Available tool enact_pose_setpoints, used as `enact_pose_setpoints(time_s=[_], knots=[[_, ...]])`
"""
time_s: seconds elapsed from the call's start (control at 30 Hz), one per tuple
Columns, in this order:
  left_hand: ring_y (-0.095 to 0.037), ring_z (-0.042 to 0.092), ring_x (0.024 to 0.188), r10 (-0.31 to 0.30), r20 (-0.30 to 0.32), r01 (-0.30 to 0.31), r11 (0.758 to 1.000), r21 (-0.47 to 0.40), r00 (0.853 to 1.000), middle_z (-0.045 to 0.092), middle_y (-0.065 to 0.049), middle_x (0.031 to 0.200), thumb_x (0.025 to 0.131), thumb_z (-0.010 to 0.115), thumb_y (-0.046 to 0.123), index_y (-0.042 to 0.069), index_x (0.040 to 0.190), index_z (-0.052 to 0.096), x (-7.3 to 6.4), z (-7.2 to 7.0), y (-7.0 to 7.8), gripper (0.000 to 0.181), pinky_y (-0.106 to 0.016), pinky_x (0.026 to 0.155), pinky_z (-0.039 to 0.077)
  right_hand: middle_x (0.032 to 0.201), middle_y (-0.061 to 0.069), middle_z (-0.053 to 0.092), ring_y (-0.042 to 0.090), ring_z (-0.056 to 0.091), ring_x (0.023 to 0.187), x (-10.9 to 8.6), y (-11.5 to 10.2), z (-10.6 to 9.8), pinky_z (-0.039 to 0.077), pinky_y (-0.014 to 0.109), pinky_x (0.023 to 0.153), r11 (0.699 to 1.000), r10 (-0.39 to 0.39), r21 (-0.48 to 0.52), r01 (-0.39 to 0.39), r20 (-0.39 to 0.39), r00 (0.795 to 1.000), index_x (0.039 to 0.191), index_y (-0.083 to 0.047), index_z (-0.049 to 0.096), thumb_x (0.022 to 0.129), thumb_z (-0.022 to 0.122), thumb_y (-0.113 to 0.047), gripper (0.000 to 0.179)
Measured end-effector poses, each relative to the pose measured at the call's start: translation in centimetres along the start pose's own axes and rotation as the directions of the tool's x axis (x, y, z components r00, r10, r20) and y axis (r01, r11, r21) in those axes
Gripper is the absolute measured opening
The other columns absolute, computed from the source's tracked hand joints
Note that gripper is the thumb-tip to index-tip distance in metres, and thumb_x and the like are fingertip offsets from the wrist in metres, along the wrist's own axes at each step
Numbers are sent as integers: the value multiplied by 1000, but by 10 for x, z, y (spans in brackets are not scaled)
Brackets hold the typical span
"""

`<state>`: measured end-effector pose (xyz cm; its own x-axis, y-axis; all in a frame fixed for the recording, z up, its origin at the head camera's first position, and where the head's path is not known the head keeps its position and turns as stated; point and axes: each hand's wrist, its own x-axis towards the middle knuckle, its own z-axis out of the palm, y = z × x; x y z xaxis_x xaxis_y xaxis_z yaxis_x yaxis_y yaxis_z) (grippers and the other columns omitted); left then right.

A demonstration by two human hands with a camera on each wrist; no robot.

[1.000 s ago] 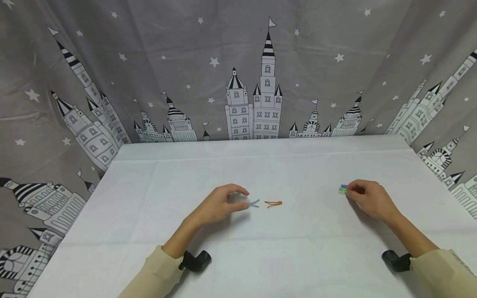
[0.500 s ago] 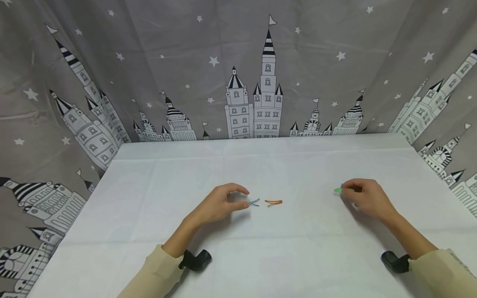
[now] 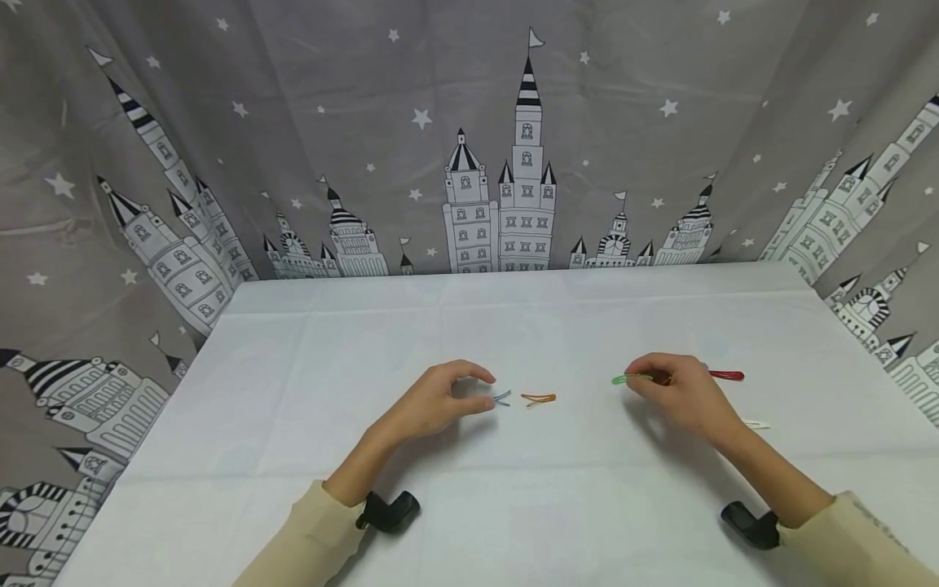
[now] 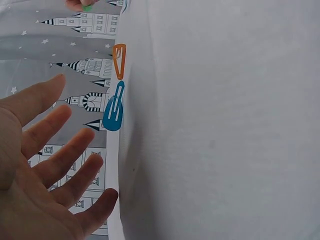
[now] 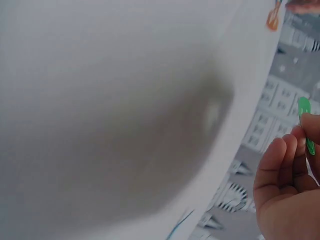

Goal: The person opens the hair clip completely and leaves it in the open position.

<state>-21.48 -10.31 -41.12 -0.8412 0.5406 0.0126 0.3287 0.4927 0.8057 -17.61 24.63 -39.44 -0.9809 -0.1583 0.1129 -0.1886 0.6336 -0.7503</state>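
Note:
My right hand [image 3: 678, 391] pinches a green snap hair clip [image 5: 304, 105] between thumb and fingertips, above the right half of the white table. Loosely spread, my left hand [image 3: 440, 399] hovers by a blue snap hair clip [image 4: 112, 125] left of the table's middle, with nothing between its fingers. The head view hides part of that blue clip behind the left thumb. Just right of it lies an orange snap hair clip [image 3: 547, 398], its parts sprung apart.
A red hair clip [image 3: 727, 375] lies behind the right hand, partly covered by it. A white clip [image 3: 757, 424] shows beside the right wrist. In the right wrist view, a thin blue clip [image 5: 180, 224] appears at the bottom edge. A grey castle-print curtain [image 3: 330, 98] surrounds the table's back.
My right hand has lifted the green clip and carried it left, uncovering the red and white clips. The left hand has barely moved.

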Motion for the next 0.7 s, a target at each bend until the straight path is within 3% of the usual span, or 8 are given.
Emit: enact_pose_setpoints(time_s=[0.5,0.7], knots=[[-22,53,124,70,8,-70,998,0,998,65,0,121,89,75,26,8,114,70,5,11,11,31,-46,106,38,89,1,69,19,56,74,0,-47,44,47,26,63,983,-79,168,72,35,996,96,-6,74,89,70,-4,8],[-15,54,118,96,37,-93,993,-71,995,66,6,116,87,77,27,10,114,70,5,17,19,33,-44,104,39,92,0,69,20,56,76,-1,-61,60,48,27,64,974,-100,212,83,73,992,97,-7,74,89,70,-2,10]])
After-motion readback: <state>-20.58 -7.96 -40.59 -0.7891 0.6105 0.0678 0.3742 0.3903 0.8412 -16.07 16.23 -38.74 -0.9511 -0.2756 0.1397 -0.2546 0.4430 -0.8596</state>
